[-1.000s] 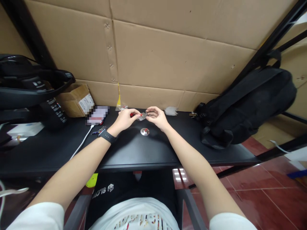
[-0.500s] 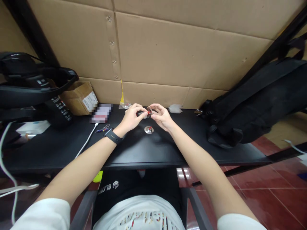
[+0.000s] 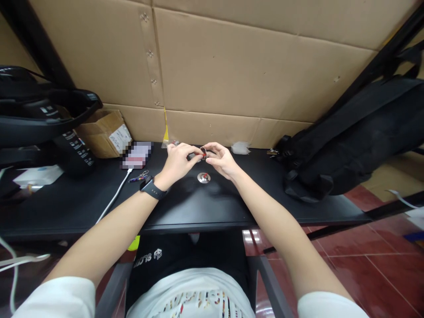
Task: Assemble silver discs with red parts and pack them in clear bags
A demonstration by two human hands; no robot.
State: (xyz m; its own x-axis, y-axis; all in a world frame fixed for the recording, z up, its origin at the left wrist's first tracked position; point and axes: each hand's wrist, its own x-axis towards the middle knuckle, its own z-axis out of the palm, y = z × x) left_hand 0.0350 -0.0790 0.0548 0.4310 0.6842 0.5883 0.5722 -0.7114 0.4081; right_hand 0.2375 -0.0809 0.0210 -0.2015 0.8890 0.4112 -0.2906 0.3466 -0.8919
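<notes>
My left hand (image 3: 177,162), with a black watch on its wrist, and my right hand (image 3: 221,160) meet above the black table (image 3: 205,205). Together they pinch a small silvery round part (image 3: 203,153) with a bit of red on it. The fingertips of both hands close on it from either side. A second round metal piece with a red centre (image 3: 203,177) lies flat on the table just below the hands. The fingers hide most of the held part.
A black backpack (image 3: 347,137) leans at the right. At the left are a cardboard box (image 3: 104,132), a black device (image 3: 36,119), a white cable (image 3: 114,196), a small keyring (image 3: 139,177). Small clear bags (image 3: 241,148) lie against the cardboard wall (image 3: 232,66).
The hands stayed together above the table. The held part turned from a flat silvery piece to a ring seen edge-on, with small finger movements. The view shifted slightly.
</notes>
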